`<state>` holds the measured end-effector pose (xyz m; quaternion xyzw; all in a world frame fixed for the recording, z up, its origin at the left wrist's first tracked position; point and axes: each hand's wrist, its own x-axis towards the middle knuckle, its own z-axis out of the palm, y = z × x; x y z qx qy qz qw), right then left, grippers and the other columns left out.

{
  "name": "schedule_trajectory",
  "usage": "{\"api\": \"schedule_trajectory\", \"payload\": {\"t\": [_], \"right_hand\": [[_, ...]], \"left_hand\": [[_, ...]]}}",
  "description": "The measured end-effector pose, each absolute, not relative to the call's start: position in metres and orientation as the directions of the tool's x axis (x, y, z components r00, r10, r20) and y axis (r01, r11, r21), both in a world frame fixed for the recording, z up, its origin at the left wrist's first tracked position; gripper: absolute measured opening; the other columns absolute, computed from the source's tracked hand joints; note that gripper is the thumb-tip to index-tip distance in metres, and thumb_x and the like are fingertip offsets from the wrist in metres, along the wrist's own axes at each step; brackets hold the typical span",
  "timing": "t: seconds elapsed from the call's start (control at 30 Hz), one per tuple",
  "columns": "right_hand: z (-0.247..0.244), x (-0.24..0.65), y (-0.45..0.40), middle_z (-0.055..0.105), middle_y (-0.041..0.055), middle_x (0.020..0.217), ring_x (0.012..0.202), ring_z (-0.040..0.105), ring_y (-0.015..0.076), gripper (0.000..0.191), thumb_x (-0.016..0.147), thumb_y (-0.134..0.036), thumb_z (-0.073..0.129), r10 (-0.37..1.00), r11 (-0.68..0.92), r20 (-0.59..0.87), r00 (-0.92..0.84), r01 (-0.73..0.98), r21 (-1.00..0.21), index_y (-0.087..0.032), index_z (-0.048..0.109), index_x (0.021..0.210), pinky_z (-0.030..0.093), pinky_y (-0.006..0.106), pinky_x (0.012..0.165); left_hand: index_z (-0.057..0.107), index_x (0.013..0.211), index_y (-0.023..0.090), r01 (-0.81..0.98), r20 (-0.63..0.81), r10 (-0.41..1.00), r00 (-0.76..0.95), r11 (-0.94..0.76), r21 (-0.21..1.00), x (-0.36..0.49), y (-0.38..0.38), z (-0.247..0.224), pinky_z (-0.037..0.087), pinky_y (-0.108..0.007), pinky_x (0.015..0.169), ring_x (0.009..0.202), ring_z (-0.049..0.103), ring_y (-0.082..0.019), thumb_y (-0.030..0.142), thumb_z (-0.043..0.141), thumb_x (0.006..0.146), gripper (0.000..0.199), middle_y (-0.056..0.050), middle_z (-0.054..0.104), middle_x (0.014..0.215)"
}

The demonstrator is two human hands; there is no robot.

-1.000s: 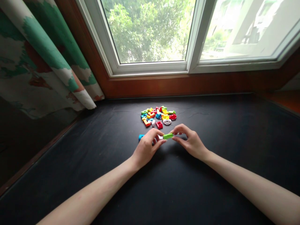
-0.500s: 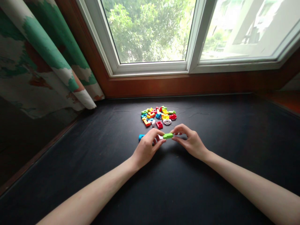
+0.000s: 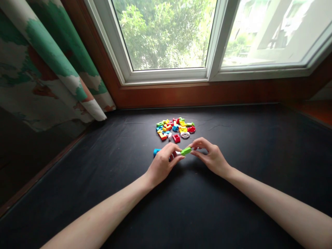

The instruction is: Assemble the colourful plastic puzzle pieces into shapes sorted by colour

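Observation:
Between my two hands, just above the black surface, is a bright green plastic toy block (image 3: 186, 151). My left hand (image 3: 164, 160) pinches at its left end, where a small white part (image 3: 178, 153) shows by the fingers. The thumb and fingers of my right hand (image 3: 209, 156) close on the green block's right end; a little white shows behind those fingertips. A blue block (image 3: 156, 152) sticks out beyond the left hand's knuckles; whether it is joined to the white part is hidden.
A pile of coloured plastic blocks (image 3: 183, 129) lies just beyond my hands, with a red block (image 3: 176, 138) and a white block (image 3: 185, 135) at its near edge. Behind the black tabletop (image 3: 166, 214) stand a window and, at left, a patterned curtain (image 3: 57, 62).
The green block has tilted, its right end now higher than its left. My left fingertips have shifted slightly right; the pile has not moved.

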<state>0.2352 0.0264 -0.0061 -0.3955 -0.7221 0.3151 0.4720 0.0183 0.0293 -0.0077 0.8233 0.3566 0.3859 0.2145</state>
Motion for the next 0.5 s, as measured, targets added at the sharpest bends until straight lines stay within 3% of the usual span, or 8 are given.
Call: {"api": "schedule_trajectory", "payload": {"t": [0.5], "right_hand": [[-0.0005,0.2373,0.0257,0.069,0.0038,0.094,0.089,0.066,0.0212,0.016,0.088,-0.035,0.067,0.843,0.528,0.438,-0.313,0.318,-0.788,-0.022,0.062,0.097,0.054,0.034,0.082]], "left_hand": [[0.064,0.084,0.015,0.37,0.526,0.655,0.543,-0.749,0.55,0.0198,0.0297,-0.0054,0.054,-0.025,0.074,0.082,0.066,-0.016,0.021,0.068,0.089,0.01,-0.006,0.065,0.093]]}}
